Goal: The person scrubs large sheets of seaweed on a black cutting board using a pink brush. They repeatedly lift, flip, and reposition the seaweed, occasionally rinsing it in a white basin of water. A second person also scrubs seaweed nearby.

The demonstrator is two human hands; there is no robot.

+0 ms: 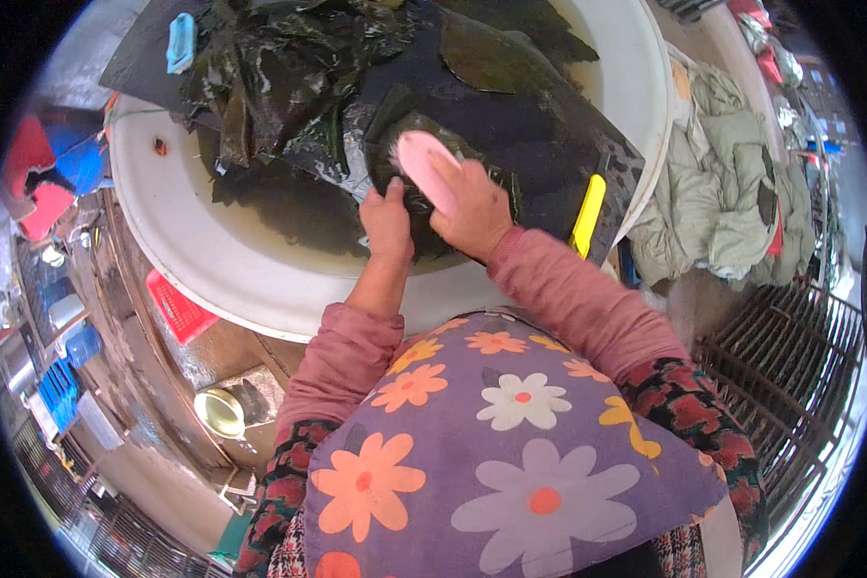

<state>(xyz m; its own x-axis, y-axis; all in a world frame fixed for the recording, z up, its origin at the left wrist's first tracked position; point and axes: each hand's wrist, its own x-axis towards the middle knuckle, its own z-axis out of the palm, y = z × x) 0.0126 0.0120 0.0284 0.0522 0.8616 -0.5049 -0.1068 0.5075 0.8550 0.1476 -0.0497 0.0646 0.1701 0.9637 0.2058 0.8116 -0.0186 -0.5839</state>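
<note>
My right hand point(480, 206) grips a pink scrubbing brush point(423, 162), its bristles down against a dark green kelp blade point(390, 115). With thumb on top, my left hand point(388, 224) pinches the near edge of that kelp. Beneath it lies a dark board point(556, 130) set across a round white tub point(180, 209). More wet, folded kelp point(260, 79) is heaped on the board's left side, and a broad flat piece of kelp point(488, 54) rests farther back. Cloudy water and submerged kelp point(282, 209) show inside the tub.
A yellow-handled knife point(587, 217) lies near the board's right edge; a light blue brush point(180, 43) sits at its far left. On the floor at left are a red plastic basket point(180, 311) and a pale basin point(219, 413). Grey-green cloth point(722, 173) is piled right of the tub.
</note>
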